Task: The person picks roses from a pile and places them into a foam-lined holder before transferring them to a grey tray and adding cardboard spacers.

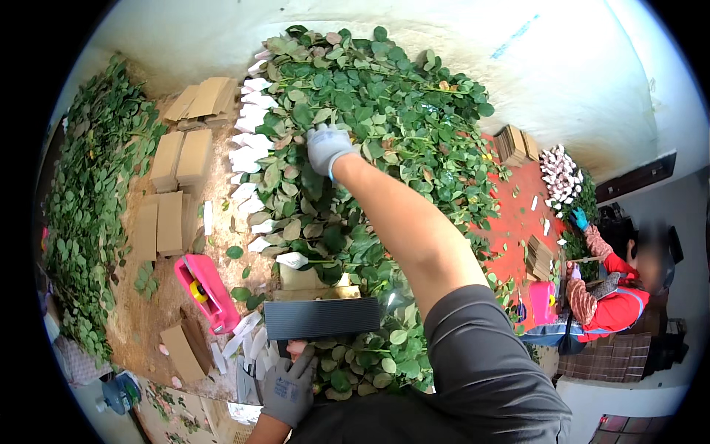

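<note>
My right hand (331,149), in a grey coated glove, reaches into rose stems and leaves (377,111); its fingertips are partly hidden among them, so its grip is unclear. Several white-sleeved rose heads (249,152) line the left edge of this pile. My left hand (288,388), also gloved, is low in the view with its fingertips at a pink rose head (297,348). Whether it grips the rose cannot be made out. Just above that rose is a black ribbed stand (321,318), with a white-sleeved rose (292,260) lying beyond it.
Left of the roses are a pink tape dispenser (208,294), loose white sleeves (244,336) and stacks of cardboard sheets (180,158). More foliage (89,205) fills the far left. To the right, a co-worker (615,294) works at a red tabletop (510,208) with another pink dispenser (542,302).
</note>
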Demonstrator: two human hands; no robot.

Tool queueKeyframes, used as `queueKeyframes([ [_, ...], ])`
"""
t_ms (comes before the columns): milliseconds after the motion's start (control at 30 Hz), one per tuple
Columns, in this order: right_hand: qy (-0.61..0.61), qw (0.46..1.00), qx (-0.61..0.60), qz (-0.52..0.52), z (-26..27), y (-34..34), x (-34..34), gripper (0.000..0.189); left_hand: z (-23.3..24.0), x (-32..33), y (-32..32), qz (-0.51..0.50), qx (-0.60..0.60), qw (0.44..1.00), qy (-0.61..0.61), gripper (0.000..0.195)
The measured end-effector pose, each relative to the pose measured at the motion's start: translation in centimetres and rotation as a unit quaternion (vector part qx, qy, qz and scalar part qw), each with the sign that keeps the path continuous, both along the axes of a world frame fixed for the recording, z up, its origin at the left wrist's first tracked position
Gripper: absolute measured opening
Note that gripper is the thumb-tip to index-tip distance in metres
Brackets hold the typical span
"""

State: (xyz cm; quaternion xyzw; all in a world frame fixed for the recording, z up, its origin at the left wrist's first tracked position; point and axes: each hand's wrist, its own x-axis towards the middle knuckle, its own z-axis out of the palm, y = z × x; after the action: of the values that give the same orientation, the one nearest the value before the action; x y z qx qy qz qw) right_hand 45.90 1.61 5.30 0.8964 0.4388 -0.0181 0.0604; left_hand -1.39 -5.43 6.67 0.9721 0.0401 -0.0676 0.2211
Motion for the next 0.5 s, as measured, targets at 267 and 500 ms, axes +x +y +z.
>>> queueKeyframes([
  [267,-0.185,0.959,-0.042,0.209,4.5,-6.5,-5.6,0.022,0.3,-0.1,0.2,-0.014,-0.007,0.999,-0.028,0.048],
  [500,-0.172,0.941,0.114,0.268,7.6,-14.0,-5.8,0.015,1.5,0.2,0.1,-0.062,0.050,0.996,-0.044,0.041],
])
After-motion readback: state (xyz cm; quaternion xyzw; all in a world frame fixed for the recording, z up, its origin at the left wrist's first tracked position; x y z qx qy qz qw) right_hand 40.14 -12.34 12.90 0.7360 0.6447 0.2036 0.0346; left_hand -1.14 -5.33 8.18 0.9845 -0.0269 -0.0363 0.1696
